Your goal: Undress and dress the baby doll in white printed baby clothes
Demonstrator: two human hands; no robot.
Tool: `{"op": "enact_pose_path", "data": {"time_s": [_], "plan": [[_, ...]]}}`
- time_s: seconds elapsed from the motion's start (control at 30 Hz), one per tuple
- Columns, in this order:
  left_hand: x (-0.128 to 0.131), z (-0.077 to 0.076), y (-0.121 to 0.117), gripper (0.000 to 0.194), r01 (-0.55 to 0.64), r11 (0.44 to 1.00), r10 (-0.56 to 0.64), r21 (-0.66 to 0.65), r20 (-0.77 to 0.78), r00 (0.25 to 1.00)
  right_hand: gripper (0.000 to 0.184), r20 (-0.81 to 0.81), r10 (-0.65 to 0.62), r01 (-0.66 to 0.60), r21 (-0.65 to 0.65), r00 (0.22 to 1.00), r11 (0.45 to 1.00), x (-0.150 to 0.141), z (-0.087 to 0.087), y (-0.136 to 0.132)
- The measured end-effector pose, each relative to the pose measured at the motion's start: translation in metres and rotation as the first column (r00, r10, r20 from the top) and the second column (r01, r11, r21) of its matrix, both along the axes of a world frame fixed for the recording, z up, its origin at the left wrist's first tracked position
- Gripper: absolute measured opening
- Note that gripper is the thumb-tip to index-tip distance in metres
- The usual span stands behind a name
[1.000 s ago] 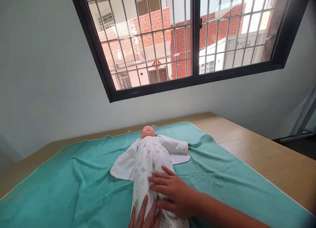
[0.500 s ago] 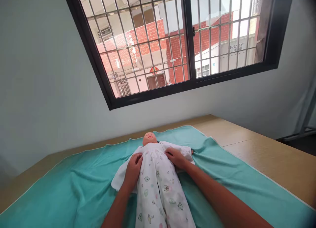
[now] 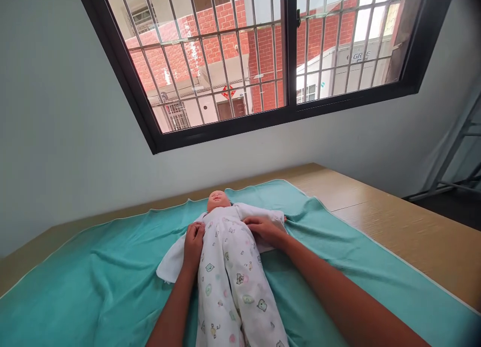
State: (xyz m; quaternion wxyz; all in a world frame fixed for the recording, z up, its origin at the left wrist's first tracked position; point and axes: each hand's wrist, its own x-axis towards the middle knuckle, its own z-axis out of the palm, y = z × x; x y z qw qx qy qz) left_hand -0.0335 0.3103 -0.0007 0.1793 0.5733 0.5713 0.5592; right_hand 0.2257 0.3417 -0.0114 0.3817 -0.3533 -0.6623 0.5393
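A baby doll [image 3: 218, 199] lies on its back, head toward the window. It wears a white long-sleeved top [image 3: 173, 259] and white baby pants [image 3: 240, 272] printed with small animal faces, which reach high up its chest. My left hand [image 3: 194, 242] has its fingers curled on the left edge of the pants near the top. At the opposite edge, my right hand [image 3: 265, 230] pinches the pants' side, thumb hidden under the fingers. The doll's sleeves spread out to both sides, and its legs are hidden inside the pants.
Under the doll a teal cloth [image 3: 112, 267] with wrinkles covers much of a wooden table [image 3: 370, 196]. Behind stands a white wall [image 3: 56, 111] with a black-framed barred window [image 3: 221, 121]. A metal frame [image 3: 447, 159] is at the far right.
The view has shifted, so the doll, cloth and window sit a little higher and mostly further left. Both hands stay at the pants' sides, with the right fingers slightly lower along them.
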Motion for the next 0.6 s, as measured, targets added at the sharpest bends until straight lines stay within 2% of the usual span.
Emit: {"op": "enact_pose_path", "data": {"time_s": [0.03, 0.13, 0.3, 0.37, 0.43, 0.5, 0.57, 0.6], "plan": [[-0.001, -0.003, -0.001, 0.033, 0.008, 1.0, -0.008, -0.002, 0.008, 1.0, 0.031, -0.005, -0.012, 0.012, -0.015, 1.0, 1.0, 0.001, 0.001, 0.0], [-0.004, -0.005, -0.003, 0.032, 0.019, 1.0, -0.019, -0.008, 0.0, 1.0, 0.032, 0.032, -0.03, 0.029, 0.048, 0.999, 0.998, 0.003, 0.005, 0.0], [0.0, -0.003, -0.004, 0.032, 0.004, 1.0, -0.004, -0.005, 0.007, 1.0, 0.027, 0.042, 0.082, -0.084, 0.048, 0.996, 0.995, -0.001, 0.008, -0.002], [0.002, -0.002, -0.005, 0.034, -0.007, 1.0, 0.007, -0.011, 0.026, 1.0, 0.022, 0.062, 0.037, -0.046, 0.14, 0.997, 0.989, -0.005, 0.009, -0.004], [0.002, 0.0, -0.007, 0.036, 0.024, 0.999, -0.022, -0.046, 0.045, 0.999, 0.014, 0.072, -0.07, 0.044, 0.307, 0.995, 0.951, -0.009, 0.009, -0.007], [0.002, 0.003, -0.009, 0.037, 0.109, 0.99, -0.104, -0.09, 0.059, 0.993, 0.008, 0.069, -0.165, 0.113, 0.476, 0.984, 0.872, -0.012, 0.01, -0.011], [0.002, 0.008, -0.012, 0.036, 0.172, 0.979, -0.165, -0.109, 0.067, 0.984, 0.006, 0.074, -0.221, 0.14, 0.575, 0.972, 0.806, -0.015, 0.011, -0.014], [0.002, 0.011, -0.013, 0.036, 0.183, 0.977, -0.176, -0.11, 0.069, 0.982, 0.007, 0.09, -0.248, 0.148, 0.594, 0.965, 0.791, -0.017, 0.011, -0.014]]}}
